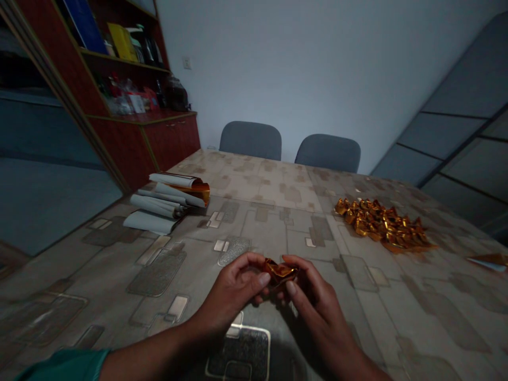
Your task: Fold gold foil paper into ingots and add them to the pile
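Note:
Between my two hands, just above the table, is a small folded piece of shiny gold foil paper (281, 271), shaped like an ingot with raised ends. My left hand (242, 280) grips its left end, thumb in front and fingers behind. At the right end, my right hand (313, 293) pinches it between thumb and fingers. The underside of the gold piece is partly hidden by my fingers. Over to the right lies a cluster of similar folded gold pieces (383, 222), set close together in rows.
Rolled and curled sheets (159, 203), pale outside and gold inside, lie at the table's left. A flat gold-and-white paper piece (490, 260) is at the far right. Two grey chairs (250, 138) stand behind the patterned tabletop (273, 211). A reddish wooden cabinet (174, 137) is at the back left.

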`<state>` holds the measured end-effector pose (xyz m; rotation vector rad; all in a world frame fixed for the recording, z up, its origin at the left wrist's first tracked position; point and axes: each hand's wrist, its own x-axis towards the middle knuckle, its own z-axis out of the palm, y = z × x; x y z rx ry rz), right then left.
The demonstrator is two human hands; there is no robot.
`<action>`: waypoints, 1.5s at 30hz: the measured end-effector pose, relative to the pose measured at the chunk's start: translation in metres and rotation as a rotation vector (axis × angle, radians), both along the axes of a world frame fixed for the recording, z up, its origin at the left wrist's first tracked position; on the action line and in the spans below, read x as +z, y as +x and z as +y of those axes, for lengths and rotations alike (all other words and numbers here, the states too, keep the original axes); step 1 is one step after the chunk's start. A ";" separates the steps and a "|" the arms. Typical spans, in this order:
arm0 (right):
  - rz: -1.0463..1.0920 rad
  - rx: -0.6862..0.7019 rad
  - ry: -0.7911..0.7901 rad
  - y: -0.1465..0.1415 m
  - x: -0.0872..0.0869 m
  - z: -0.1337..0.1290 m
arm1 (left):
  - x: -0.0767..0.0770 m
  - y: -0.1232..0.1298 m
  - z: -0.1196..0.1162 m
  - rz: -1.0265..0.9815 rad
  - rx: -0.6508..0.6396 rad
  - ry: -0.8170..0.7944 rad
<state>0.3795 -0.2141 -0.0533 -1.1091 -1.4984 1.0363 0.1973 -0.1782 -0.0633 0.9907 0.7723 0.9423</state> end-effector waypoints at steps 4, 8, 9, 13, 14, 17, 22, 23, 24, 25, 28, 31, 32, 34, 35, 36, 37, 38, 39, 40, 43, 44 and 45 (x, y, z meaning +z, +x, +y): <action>-0.074 0.027 0.072 0.000 0.003 -0.002 | -0.002 0.000 0.002 -0.026 -0.009 0.028; -0.254 0.037 0.308 0.004 0.011 0.001 | 0.000 0.001 0.001 -0.069 -0.017 -0.016; -0.281 0.036 0.343 0.005 0.013 0.002 | 0.000 0.001 0.000 -0.081 -0.018 -0.034; -0.325 0.031 0.350 0.007 0.017 0.003 | 0.000 0.002 -0.002 -0.127 -0.001 -0.088; -0.326 0.034 0.350 0.007 0.017 0.003 | 0.000 0.002 -0.003 -0.137 -0.004 -0.098; -0.328 0.021 0.358 0.006 0.015 0.002 | 0.000 0.002 -0.003 -0.156 -0.012 -0.120; -0.307 -0.016 0.328 0.008 0.014 0.004 | 0.001 0.002 -0.003 -0.166 0.003 -0.153; -0.296 -0.026 0.312 0.008 0.014 0.004 | 0.000 0.002 -0.003 -0.170 0.003 -0.154; -0.287 -0.035 0.292 0.008 0.015 0.004 | -0.001 0.002 -0.003 -0.174 0.003 -0.149; -0.279 -0.041 0.272 0.008 0.016 0.004 | -0.002 0.003 -0.003 -0.179 0.003 -0.143; -0.272 -0.052 0.247 0.006 0.018 0.004 | -0.004 0.004 -0.003 -0.187 0.004 -0.120; -0.278 -0.066 0.287 0.005 0.020 0.004 | -0.004 0.004 -0.003 -0.165 0.013 -0.129; -0.281 -0.064 0.306 0.004 0.020 0.004 | -0.004 0.004 -0.003 -0.157 0.016 -0.137; -0.290 -0.034 0.335 0.005 0.020 0.004 | -0.003 0.004 -0.003 -0.150 0.014 -0.155; -0.295 -0.012 0.345 0.006 0.020 0.005 | -0.002 0.004 -0.003 -0.151 0.012 -0.164; -0.296 0.009 0.353 0.006 0.020 0.005 | -0.001 0.004 -0.003 -0.152 0.013 -0.171; -0.293 0.026 0.358 0.007 0.020 0.006 | -0.001 0.004 -0.003 -0.154 0.018 -0.177; -0.287 0.038 0.362 0.008 0.020 0.007 | 0.000 0.004 -0.003 -0.156 0.024 -0.184; -0.281 0.046 0.364 0.008 0.020 0.007 | 0.000 0.004 -0.003 -0.158 0.032 -0.191; -0.275 0.049 0.367 0.009 0.020 0.008 | 0.000 0.004 -0.003 -0.161 0.040 -0.197; -0.270 0.028 0.362 0.009 0.019 0.009 | -0.001 0.004 -0.003 -0.164 0.041 -0.206; -0.274 0.007 0.358 0.009 0.019 0.010 | -0.002 0.004 -0.003 -0.159 0.037 -0.205; -0.281 -0.015 0.354 0.009 0.019 0.010 | -0.002 0.003 -0.003 -0.151 0.035 -0.201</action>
